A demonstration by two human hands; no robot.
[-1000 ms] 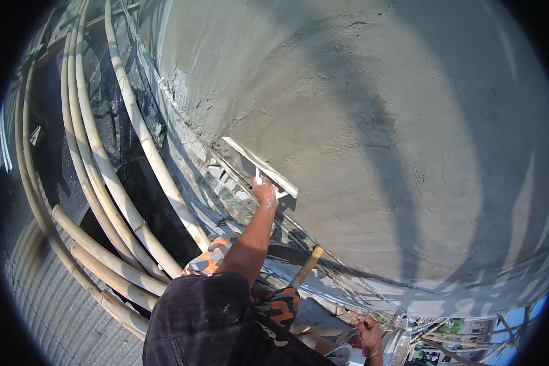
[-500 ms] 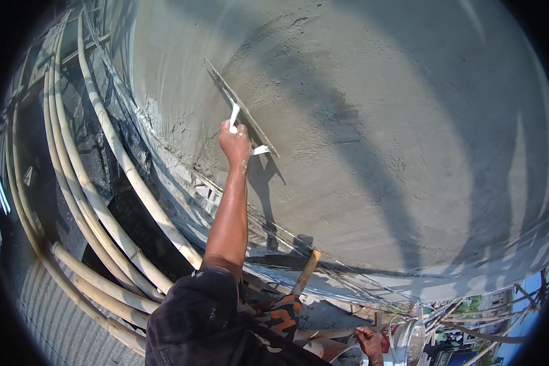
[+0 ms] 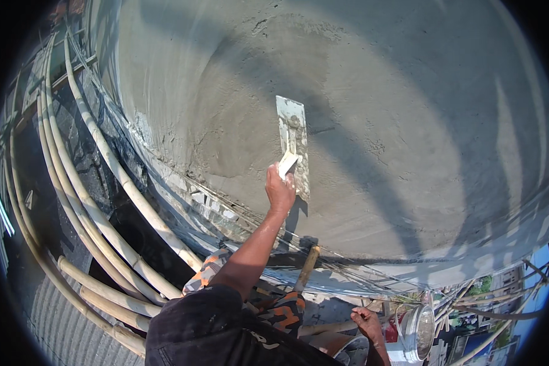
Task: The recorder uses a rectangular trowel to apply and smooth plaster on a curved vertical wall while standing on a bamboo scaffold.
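My left hand (image 3: 280, 190) is closed round the pale handle of a plastering trowel (image 3: 299, 116). Grey mortar clings to the trowel's long rectangular blade, which lies at or close against the wet cement wall (image 3: 372, 116); whether it touches I cannot tell. Darker, rougher patches mark the plaster around it. At the lower right my right hand (image 3: 367, 322) has its fingers curled in, and I cannot make out anything in them. Beside it stands a white bucket (image 3: 413, 332) with mortar-smeared walls, and just below is part of another bucket (image 3: 354, 352).
Several long bamboo poles (image 3: 113, 165) run along the left, above a corrugated sheet (image 3: 61, 317). A short wooden post (image 3: 307, 268) juts up by the wall's lower edge. Thin sticks and more poles (image 3: 470, 299) lie at the lower right.
My left hand has moved the trowel right and slightly downward across the wall. Its blade was edge-on and now shows its broad face. The view has shifted, with more of the buckets visible.
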